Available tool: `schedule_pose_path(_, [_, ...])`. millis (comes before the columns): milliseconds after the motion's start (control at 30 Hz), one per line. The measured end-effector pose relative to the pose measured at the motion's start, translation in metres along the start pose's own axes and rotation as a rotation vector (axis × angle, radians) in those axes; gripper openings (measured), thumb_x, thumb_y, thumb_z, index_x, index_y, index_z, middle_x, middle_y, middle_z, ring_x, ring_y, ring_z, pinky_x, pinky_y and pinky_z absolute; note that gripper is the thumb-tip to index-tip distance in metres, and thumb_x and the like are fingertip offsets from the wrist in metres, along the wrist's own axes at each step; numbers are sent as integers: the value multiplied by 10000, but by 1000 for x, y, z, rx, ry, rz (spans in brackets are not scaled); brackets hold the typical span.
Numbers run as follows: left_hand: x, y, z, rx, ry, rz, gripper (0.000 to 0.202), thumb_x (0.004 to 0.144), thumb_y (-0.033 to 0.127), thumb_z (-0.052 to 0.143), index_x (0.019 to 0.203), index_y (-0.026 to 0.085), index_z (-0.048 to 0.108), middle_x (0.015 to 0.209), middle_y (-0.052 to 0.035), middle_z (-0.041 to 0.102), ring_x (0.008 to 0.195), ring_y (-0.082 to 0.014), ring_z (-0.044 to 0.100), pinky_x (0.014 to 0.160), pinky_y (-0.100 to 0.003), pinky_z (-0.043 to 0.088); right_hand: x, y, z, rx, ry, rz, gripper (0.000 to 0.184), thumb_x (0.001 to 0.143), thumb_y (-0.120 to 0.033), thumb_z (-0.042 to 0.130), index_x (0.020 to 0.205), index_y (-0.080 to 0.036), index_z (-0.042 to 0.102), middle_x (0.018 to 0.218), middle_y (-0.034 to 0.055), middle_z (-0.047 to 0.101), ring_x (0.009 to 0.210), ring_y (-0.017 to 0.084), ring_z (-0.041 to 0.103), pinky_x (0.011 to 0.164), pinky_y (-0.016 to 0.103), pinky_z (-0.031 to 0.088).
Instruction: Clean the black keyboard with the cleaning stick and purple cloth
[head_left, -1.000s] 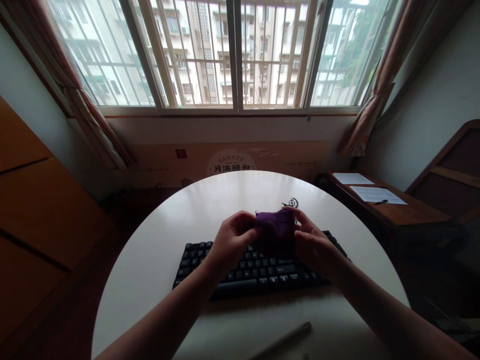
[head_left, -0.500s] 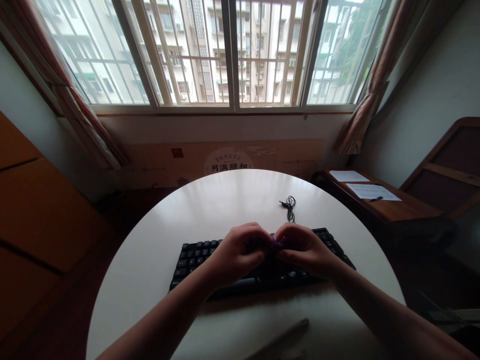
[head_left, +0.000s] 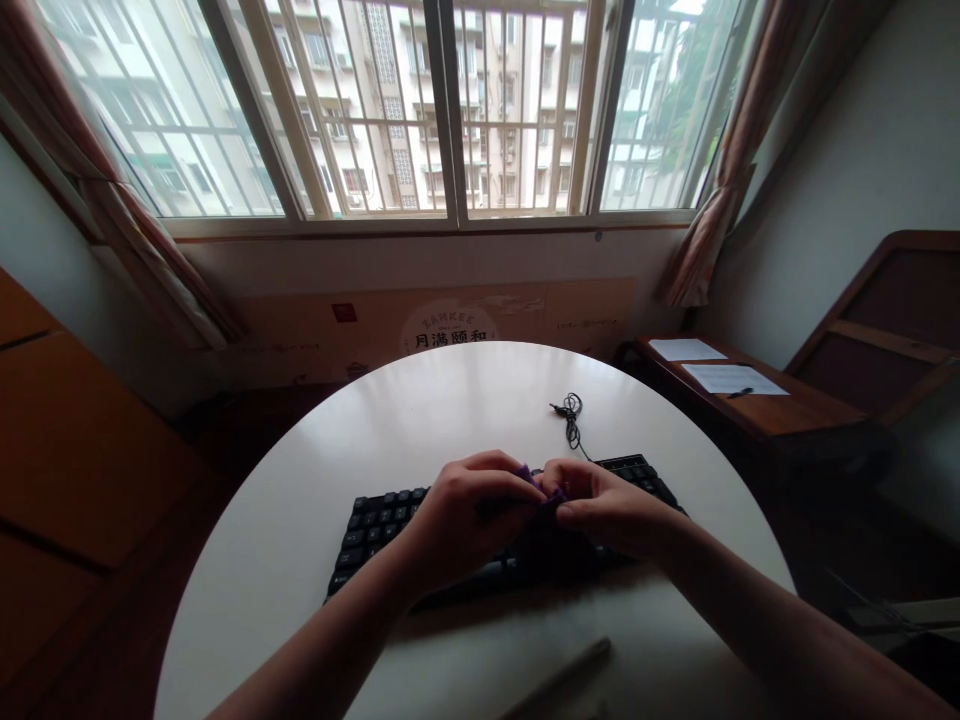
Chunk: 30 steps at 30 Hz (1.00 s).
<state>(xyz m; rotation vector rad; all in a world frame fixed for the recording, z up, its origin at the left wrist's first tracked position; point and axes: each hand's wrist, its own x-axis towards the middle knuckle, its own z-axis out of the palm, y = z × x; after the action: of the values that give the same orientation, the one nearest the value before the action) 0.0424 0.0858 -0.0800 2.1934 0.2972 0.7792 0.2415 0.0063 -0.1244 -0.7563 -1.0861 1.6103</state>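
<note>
My left hand point(head_left: 469, 510) and my right hand point(head_left: 611, 508) meet above a black keyboard point(head_left: 367, 532). Pinched between the fingers of both is a small purple cloth point(head_left: 556, 497), crumpled and mostly covered by my hands. The left fingers curl over it from one side, the right thumb and fingers from the other. Much of the keyboard's middle is hidden behind my hands. Its thin black cable point(head_left: 571, 425) lies bundled on the table past the keyboard.
Everything rests on a round white table point(head_left: 255, 530). Near its front edge lies a long, thin grey object point(head_left: 562, 680), its kind unclear. Papers point(head_left: 735, 379) and a pen sit on a wooden surface point(head_left: 802, 410) at the right. A barred window is ahead.
The view has shifted slightly to the right. My hands have turned a little around the purple cloth, and more of it shows between the fingers now.
</note>
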Motion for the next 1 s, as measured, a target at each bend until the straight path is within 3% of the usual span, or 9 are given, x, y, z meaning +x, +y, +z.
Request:
schedule_pose_path(133, [0, 0, 1, 24, -6, 33, 158, 801, 171, 642, 883, 216, 770, 938, -95, 702, 790, -203, 656, 730, -289, 519, 2, 2, 0, -86, 83, -54, 241, 702, -251, 809, 786, -153, 605, 781, -16, 607, 686, 95, 574, 618, 192, 439])
schedule_pose_path(333, [0, -5, 2, 42, 37, 34, 149, 773, 109, 614, 854, 172, 722, 852, -57, 698, 735, -165, 636, 676, -265, 495, 4, 2, 2, -636, 288, -456, 127, 747, -240, 764, 797, -162, 678, 752, 19, 645, 682, 132, 575, 624, 237, 454])
schedule_pose_path(500, [1, -5, 1, 68, 61, 19, 95, 796, 123, 605, 828, 165, 683, 816, -39, 682, 734, -155, 619, 692, -265, 479, 3, 1, 3, -763, 325, -556, 94, 759, -207, 744, 758, -171, 658, 737, 21, 637, 658, 132, 565, 599, 242, 449])
schedule_pose_path(833, [-2, -4, 6, 218, 62, 12, 170, 938, 244, 456, 799, 181, 530, 805, -25, 566, 695, -137, 513, 646, -256, 402, 0, -1, 7, -814, 344, -633, 179, 710, -143, 777, 742, -177, 604, 739, 2, 612, 655, 120, 554, 621, 239, 442])
schedule_pose_path(900, [-3, -2, 8, 218, 56, -1, 190, 955, 272, 435, 811, 183, 523, 800, -21, 560, 681, -135, 501, 637, -254, 394, -1, -2, 9, -748, 301, -615, 147, 739, -157, 758, 795, -182, 624, 770, 9, 618, 694, 127, 566, 652, 245, 454])
schedule_pose_path(1000, [-5, 0, 11, 204, 62, -19, 201, 958, 286, 433, 809, 183, 520, 774, -13, 562, 661, -131, 494, 630, -252, 386, 1, -2, 11, -513, 138, -516, 149, 790, -195, 722, 920, -194, 648, 923, 41, 636, 864, 163, 600, 756, 277, 483])
